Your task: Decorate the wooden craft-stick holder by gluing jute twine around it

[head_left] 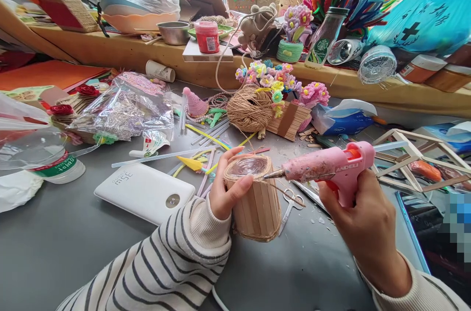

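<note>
My left hand (230, 188) is wrapped round the upper left side of a small container (257, 210) faced with upright wooden sticks. Twine circles its top and bottom edges, and a loose twine end (285, 192) sticks out to the right from the upper edge. In my right hand (364, 220) is a pink glue gun (327, 166), with a clear glue stick in its back. The metal nozzle points left and meets or nearly meets the twine at the container's top edge. Small scissors (292, 205) lie just behind the container, partly hidden.
A white power bank (143, 193) lies left of my left arm. Behind the container are a ball of twine (250, 109), pipe-cleaner flowers (281, 80) and loose glue sticks. A wooden stick frame (419, 159) and a phone (423, 232) are at the right. A cluttered shelf (147, 56) runs along the back.
</note>
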{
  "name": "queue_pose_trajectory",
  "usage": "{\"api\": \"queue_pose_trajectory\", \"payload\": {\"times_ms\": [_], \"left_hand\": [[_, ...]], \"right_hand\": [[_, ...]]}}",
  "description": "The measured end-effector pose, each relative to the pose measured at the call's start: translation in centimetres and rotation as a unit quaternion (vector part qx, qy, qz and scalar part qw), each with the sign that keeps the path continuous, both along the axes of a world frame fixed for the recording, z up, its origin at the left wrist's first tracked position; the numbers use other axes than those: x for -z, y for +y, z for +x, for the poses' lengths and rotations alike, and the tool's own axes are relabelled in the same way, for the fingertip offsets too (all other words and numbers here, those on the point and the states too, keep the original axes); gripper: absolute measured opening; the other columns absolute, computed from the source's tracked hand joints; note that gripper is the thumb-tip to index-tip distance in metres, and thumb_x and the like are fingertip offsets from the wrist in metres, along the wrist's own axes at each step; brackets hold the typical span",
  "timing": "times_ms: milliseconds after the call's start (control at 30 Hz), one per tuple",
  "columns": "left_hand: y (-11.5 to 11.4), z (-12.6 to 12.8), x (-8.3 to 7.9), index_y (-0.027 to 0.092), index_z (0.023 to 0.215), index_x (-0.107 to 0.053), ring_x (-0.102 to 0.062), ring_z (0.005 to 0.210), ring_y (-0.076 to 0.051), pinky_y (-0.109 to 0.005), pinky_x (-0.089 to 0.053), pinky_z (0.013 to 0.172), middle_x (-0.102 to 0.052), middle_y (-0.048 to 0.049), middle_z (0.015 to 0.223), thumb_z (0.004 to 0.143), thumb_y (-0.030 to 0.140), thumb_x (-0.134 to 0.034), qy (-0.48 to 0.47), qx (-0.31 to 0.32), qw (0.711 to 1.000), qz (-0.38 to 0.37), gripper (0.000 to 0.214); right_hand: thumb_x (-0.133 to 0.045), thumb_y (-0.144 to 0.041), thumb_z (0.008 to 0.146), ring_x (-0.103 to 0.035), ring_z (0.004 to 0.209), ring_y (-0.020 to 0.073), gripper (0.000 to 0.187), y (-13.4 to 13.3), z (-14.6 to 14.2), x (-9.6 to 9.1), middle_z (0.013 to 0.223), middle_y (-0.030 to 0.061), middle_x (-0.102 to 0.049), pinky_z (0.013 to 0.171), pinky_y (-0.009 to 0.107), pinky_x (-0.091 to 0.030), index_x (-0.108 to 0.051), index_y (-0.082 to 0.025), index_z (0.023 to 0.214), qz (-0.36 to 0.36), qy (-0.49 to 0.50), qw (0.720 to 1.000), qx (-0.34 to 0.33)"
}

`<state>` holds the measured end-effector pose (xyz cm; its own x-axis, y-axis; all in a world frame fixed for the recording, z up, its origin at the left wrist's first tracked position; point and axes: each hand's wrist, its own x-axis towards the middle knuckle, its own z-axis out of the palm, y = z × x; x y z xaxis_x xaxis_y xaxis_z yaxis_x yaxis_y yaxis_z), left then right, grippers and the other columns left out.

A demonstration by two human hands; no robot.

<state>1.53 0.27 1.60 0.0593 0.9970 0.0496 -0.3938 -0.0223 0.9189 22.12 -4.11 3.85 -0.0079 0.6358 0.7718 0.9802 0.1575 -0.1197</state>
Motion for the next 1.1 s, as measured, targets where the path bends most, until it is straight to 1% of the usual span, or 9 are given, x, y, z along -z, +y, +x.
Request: {"api": "queue_pose_trajectory", "payload": {"times_ms": [133, 267, 333, 467, 667, 800, 867, 933, 1100], "left_hand": [[-0.02, -0.05, 0.0, 0.018, 0.116, -0.053, -0.062, 0.107, -0.032, -0.045, -0.041, 0.099, -0.068, -0.0111, 0.109, 0.056, 0.056, -0.082, 0.01, -0.006, 1.0, -0.008, 0.077], [-0.08, -0.01, -0.11, 0.018, 0.116, -0.054, -0.062, 0.107, -0.03, -0.042, -0.042, 0.098, -0.069, -0.0098, 0.108, 0.056, 0.056, -0.082, 0.007, -0.009, 1.0, -0.007, 0.076], [-0.11, 0.02, -0.16, 0.018, 0.115, -0.054, -0.062, 0.107, -0.029, -0.041, -0.042, 0.098, -0.07, -0.009, 0.107, 0.057, 0.055, -0.082, 0.003, -0.008, 1.0, -0.006, 0.075], [-0.11, 0.03, -0.15, 0.019, 0.115, -0.054, -0.062, 0.108, -0.029, -0.042, -0.042, 0.098, -0.07, -0.0086, 0.107, 0.058, 0.054, -0.082, 0.004, -0.009, 1.0, -0.005, 0.073], [-0.09, -0.05, -0.09, 0.019, 0.116, -0.054, -0.061, 0.11, -0.032, -0.045, -0.041, 0.099, -0.07, -0.0101, 0.109, 0.059, 0.054, -0.081, 0.009, -0.004, 1.0, 0.003, 0.072], [-0.11, -0.03, -0.15, 0.019, 0.116, -0.054, -0.061, 0.11, -0.032, -0.045, -0.041, 0.1, -0.069, -0.0097, 0.108, 0.058, 0.055, -0.081, 0.009, -0.005, 1.0, -0.001, 0.073], [-0.12, -0.01, -0.2, 0.019, 0.115, -0.053, -0.061, 0.11, -0.031, -0.044, -0.041, 0.1, -0.069, -0.0093, 0.107, 0.058, 0.055, -0.081, 0.008, -0.005, 1.0, -0.002, 0.074], [-0.12, 0.0, -0.24, 0.019, 0.115, -0.054, -0.061, 0.11, -0.031, -0.044, -0.041, 0.1, -0.07, -0.0089, 0.107, 0.058, 0.055, -0.081, 0.008, -0.005, 1.0, -0.001, 0.073], [-0.15, -0.03, -0.3, 0.02, 0.115, -0.054, -0.061, 0.109, -0.031, -0.043, -0.042, 0.1, -0.069, -0.0086, 0.108, 0.058, 0.055, -0.081, 0.011, -0.008, 1.0, -0.005, 0.072]], "right_hand": [[-0.049, -0.042, 0.093, -0.043, 0.045, 0.0132, 0.027, 0.03, 0.05, -0.02, 0.06, -0.0021, -0.05, 0.042, 0.027, -0.03, -0.054, -0.015, 0.094, 0.003, -0.005, 1.0, 0.0], [-0.049, -0.042, 0.093, -0.046, 0.046, 0.0139, 0.031, 0.07, 0.07, 0.03, 0.062, -0.001, -0.053, 0.043, 0.027, -0.033, -0.055, -0.012, 0.101, 0.0, -0.008, 1.0, -0.001], [-0.05, -0.041, 0.093, -0.046, 0.047, 0.014, 0.03, 0.07, 0.1, 0.08, 0.062, -0.001, -0.053, 0.044, 0.026, -0.034, -0.055, -0.013, 0.101, -0.002, -0.006, 1.0, 0.0], [-0.05, -0.04, 0.092, -0.043, 0.045, 0.0133, 0.025, 0.0, 0.15, 0.11, 0.061, -0.0017, -0.051, 0.042, 0.026, -0.032, -0.055, -0.015, 0.093, 0.003, -0.005, 1.0, 0.004], [-0.052, -0.035, 0.089, -0.038, 0.045, 0.0128, 0.029, -0.13, 0.12, -0.02, 0.062, -0.0015, -0.05, 0.042, 0.027, -0.03, -0.057, -0.011, 0.105, -0.011, 0.004, 1.0, 0.011], [-0.052, -0.034, 0.087, -0.035, 0.044, 0.0124, 0.024, -0.01, 0.07, -0.06, 0.059, -0.0031, -0.046, 0.042, 0.027, -0.028, -0.057, -0.014, 0.099, -0.011, 0.011, 1.0, 0.013], [-0.052, -0.034, 0.087, -0.035, 0.044, 0.0124, 0.022, 0.06, 0.08, -0.04, 0.059, -0.0029, -0.047, 0.042, 0.027, -0.028, -0.057, -0.015, 0.097, -0.008, 0.015, 1.0, 0.014], [-0.052, -0.034, 0.086, -0.036, 0.044, 0.0125, 0.024, 0.11, 0.12, 0.0, 0.06, -0.0022, -0.048, 0.042, 0.027, -0.028, -0.057, -0.015, 0.098, -0.006, 0.016, 1.0, 0.013], [-0.053, -0.035, 0.085, -0.038, 0.046, 0.0132, 0.033, 0.04, 0.24, 0.09, 0.061, -0.0023, -0.049, 0.044, 0.027, -0.031, -0.057, -0.012, 0.11, -0.015, 0.017, 1.0, 0.021]]}}
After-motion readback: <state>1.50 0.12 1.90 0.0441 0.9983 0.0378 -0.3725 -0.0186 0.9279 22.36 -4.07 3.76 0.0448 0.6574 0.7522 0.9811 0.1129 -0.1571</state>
